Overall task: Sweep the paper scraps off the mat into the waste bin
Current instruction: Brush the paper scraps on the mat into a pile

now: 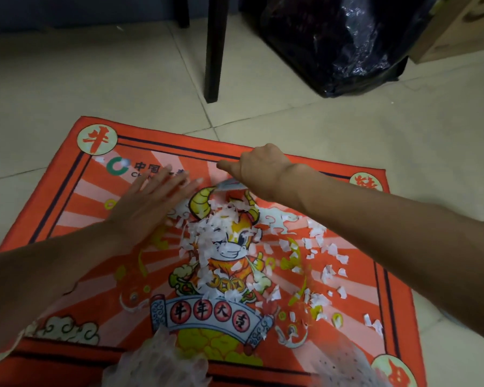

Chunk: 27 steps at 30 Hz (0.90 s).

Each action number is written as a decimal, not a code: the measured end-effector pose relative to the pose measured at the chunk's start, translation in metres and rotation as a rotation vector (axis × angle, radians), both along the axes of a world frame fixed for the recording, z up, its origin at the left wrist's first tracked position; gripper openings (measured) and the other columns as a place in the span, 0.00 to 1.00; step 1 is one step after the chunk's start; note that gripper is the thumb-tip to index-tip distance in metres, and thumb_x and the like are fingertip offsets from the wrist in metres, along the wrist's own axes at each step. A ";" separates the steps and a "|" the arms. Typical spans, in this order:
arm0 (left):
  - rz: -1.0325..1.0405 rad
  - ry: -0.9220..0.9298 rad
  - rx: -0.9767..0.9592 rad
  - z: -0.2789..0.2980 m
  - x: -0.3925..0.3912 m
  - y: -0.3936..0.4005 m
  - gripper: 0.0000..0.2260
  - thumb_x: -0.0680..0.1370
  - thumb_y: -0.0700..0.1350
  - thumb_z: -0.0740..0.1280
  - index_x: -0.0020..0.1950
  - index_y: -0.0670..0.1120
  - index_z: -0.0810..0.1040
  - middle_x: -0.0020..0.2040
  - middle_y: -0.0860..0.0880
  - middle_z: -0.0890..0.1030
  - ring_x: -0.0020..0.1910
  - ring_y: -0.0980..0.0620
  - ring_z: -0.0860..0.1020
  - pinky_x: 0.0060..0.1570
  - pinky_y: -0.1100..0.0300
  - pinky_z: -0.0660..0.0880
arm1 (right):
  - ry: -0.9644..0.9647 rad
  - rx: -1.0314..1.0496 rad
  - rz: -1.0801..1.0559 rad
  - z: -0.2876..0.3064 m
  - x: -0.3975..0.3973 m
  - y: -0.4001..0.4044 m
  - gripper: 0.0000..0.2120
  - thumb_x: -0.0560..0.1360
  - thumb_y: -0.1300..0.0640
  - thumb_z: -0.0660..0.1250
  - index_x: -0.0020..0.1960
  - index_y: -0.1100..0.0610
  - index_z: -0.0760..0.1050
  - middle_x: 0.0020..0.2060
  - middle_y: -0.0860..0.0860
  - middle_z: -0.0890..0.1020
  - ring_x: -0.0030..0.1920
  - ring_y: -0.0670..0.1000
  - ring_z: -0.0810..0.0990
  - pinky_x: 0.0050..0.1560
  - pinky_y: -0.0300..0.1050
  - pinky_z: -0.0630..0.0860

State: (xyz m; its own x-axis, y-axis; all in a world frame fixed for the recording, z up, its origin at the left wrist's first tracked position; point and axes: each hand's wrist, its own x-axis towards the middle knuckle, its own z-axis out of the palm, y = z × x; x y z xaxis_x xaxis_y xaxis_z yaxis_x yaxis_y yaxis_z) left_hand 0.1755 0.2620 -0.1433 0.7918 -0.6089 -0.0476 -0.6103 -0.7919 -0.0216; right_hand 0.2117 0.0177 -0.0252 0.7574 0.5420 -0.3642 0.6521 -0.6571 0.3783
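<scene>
A red mat point(67, 196) printed with a cartoon ox lies on the tiled floor. White paper scraps point(215, 236) are heaped on its middle, and looser scraps point(327, 258) trail off to the right. My left hand point(151, 199) lies flat with straight fingers on the mat, just left of the heap's upper end. My right hand point(257, 171) is above the heap with curled fingers and the thumb pointing left; it grips a flat whitish piece point(229, 186), which looks like a card, with its edge on the mat. A translucent plastic bag point(157, 358) shows at the bottom edge.
A dark furniture leg point(214, 51) stands on the tiles beyond the mat. A black plastic bag point(347, 43) sits at the back right beside a cardboard box point(458, 29). Pale floor tiles point(95, 85) surround the mat.
</scene>
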 end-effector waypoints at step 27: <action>-0.281 0.180 -0.049 -0.039 0.037 -0.187 0.47 0.68 0.77 0.48 0.79 0.56 0.36 0.81 0.49 0.46 0.78 0.45 0.41 0.74 0.41 0.45 | -0.089 0.057 -0.654 -0.020 -0.003 -0.195 0.20 0.80 0.59 0.57 0.71 0.56 0.62 0.57 0.60 0.76 0.55 0.63 0.77 0.40 0.48 0.67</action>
State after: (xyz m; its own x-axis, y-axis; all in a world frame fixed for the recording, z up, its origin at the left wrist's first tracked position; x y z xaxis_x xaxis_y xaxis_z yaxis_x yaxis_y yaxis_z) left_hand 0.2126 0.0750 -0.1822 0.5739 -0.8074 -0.1370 -0.7956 -0.5893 0.1403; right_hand 0.2082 -0.1770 -0.0448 0.9629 -0.0232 -0.2690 0.0796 -0.9275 0.3652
